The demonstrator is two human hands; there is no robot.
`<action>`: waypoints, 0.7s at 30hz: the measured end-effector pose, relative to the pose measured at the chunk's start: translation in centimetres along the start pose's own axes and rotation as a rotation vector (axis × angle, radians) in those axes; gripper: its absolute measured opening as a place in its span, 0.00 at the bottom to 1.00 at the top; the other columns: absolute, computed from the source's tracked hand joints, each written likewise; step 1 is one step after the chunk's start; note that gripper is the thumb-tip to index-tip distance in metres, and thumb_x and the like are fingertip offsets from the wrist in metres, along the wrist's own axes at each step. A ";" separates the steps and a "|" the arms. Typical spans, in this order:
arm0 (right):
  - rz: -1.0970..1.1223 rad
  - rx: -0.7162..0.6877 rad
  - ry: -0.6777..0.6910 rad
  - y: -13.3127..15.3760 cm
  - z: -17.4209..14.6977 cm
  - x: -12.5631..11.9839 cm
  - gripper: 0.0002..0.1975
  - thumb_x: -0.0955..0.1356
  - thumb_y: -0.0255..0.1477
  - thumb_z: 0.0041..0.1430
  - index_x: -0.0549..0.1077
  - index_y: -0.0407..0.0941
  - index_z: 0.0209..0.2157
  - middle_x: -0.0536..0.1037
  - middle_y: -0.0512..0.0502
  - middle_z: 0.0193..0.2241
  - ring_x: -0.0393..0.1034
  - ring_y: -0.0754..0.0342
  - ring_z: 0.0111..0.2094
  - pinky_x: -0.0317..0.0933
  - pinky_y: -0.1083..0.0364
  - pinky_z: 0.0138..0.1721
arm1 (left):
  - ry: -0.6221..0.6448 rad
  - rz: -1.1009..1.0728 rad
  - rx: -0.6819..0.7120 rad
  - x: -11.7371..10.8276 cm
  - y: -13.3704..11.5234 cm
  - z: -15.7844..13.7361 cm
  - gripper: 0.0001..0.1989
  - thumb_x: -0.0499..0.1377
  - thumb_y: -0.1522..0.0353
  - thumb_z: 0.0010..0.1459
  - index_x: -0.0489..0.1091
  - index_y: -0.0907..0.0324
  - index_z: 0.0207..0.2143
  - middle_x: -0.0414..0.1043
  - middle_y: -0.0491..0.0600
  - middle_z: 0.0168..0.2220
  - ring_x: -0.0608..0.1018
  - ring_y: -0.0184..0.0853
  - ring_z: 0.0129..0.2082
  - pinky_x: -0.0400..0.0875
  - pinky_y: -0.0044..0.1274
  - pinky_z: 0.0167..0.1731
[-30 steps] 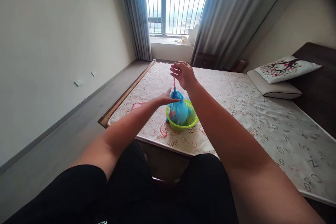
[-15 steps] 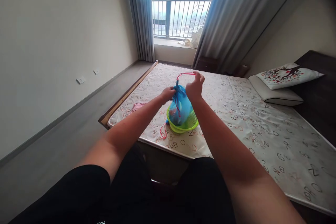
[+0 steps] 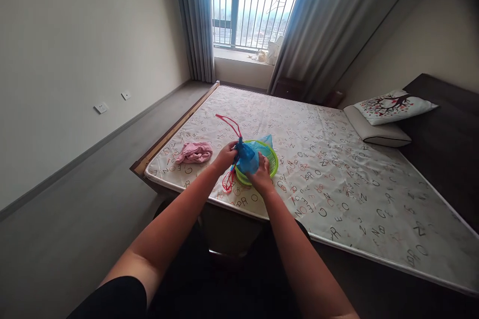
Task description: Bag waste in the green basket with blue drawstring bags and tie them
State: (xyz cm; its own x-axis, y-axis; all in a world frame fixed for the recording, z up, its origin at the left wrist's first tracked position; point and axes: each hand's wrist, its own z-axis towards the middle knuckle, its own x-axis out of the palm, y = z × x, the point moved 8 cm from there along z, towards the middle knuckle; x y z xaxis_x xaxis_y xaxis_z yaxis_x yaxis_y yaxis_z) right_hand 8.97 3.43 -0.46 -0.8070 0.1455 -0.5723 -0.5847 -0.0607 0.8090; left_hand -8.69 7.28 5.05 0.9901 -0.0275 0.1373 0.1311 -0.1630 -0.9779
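A blue translucent plastic drawstring bag [image 3: 247, 159] rests in a lime-green plastic basket [image 3: 274, 165] near the mattress's front edge. Its gathered neck is pinched in my left hand [image 3: 226, 156], with a red drawstring loop [image 3: 231, 123] sticking up beyond the fingers. Another red string [image 3: 227, 182] dangles over the basket's left side onto the mattress. My right hand [image 3: 262, 175] is curled against the bag's right side, inside the basket's near rim. What the bag holds cannot be made out.
A crumpled pink cloth [image 3: 194, 152] lies left of the basket on the letter-printed mattress [image 3: 322, 169]. Pillows [image 3: 392, 107] lean by the dark headboard at the right. The wooden bed rail [image 3: 175, 132] runs along the left. Grey curtains [image 3: 299, 35] flank the window.
My right hand has let go of the red string and come down onto the bag's side. The bag has been lowered and tilted, and the drawstring loop now hangs free to the left.
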 end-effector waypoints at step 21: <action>0.478 0.066 -0.243 1.4 -5.4 -6.6 0.44 0.77 0.49 0.55 0.66 0.48 0.69 0.75 0.38 0.55 0.70 0.54 0.35 0.72 0.52 0.38 | 0.092 0.505 0.212 1.6 5.9 -5.6 0.22 0.61 0.79 0.58 0.82 0.56 0.52 0.84 0.53 0.52 0.82 0.46 0.55 0.72 0.36 0.63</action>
State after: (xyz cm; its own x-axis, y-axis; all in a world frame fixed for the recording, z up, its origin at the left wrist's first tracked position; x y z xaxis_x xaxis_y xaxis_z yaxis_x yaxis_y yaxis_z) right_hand 13.05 -2.92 3.72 -0.9348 0.3415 -0.0973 -0.1442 -0.1149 0.9829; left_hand -6.58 0.78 0.41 0.9255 -0.1383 -0.3526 -0.3421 0.0944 -0.9349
